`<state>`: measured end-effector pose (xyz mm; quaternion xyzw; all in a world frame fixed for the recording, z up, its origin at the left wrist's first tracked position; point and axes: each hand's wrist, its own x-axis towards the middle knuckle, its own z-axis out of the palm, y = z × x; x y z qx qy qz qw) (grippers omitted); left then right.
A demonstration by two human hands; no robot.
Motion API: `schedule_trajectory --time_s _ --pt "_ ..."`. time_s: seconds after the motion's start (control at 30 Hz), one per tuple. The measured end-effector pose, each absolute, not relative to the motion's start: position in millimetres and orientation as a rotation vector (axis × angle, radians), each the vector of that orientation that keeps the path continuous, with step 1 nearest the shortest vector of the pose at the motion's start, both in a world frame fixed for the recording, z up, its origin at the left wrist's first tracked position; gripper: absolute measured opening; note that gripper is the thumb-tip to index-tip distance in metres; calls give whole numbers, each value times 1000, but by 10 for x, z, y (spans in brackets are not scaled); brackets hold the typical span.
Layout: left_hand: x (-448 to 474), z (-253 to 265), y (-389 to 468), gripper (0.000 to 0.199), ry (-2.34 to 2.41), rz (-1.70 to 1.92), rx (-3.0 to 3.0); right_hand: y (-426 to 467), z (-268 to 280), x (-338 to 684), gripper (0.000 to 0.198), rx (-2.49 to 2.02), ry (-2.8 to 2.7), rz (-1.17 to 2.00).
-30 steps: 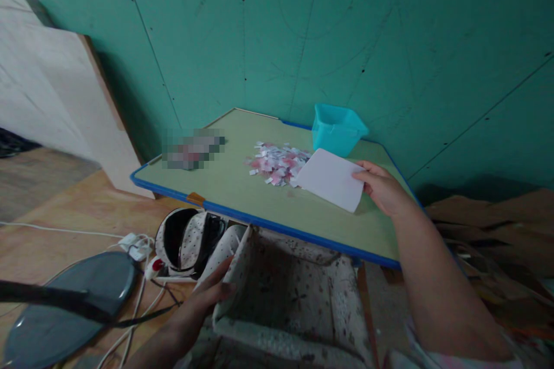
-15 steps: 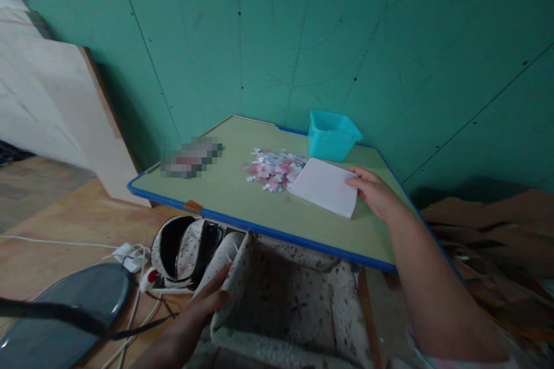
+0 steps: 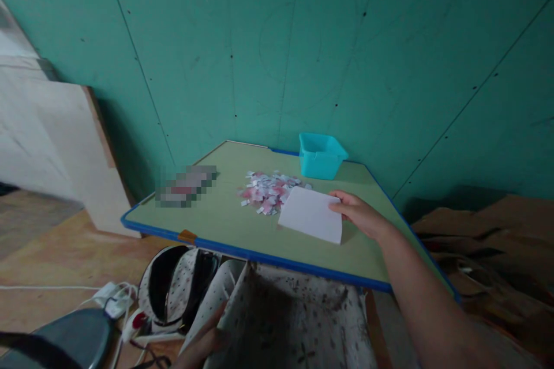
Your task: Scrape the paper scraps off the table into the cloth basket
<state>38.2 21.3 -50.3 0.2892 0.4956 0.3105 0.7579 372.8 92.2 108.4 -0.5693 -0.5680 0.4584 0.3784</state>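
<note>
Ideally, w/ R hand (image 3: pixel 358 211) pinching card (image 3: pixel 310 218) & L hand (image 3: pixel 206 337) gripping bin (image 3: pixel 298 311), you'd keep card low, drawing scraps (image 3: pixel 265 191) squarely to near edge of tbl. (image 3: pixel 219 216)

Both hands (image 3: pixel 355 211) bare; right forearm (image 3: pixel 426 300) bare, widening toward the elbow

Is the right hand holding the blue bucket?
No, the right hand grips a flat white piece, and the blue bucket stands apart on the table.
</note>
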Motion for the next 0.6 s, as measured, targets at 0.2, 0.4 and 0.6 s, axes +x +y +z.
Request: schedule_trajectory --time_s 0.2,0.4,0.6 --pt "283 -539 118 79 1025 636 651 911 1070 3745 22 -1404 -1381 1260" --pt "196 -718 71 61 1078 653 686 952 1087 3767 21 -1354 -1223 1167" --pt "54 -799 120 38 1108 673 634 964 1092 3776 22 -1335 -1148 1141"
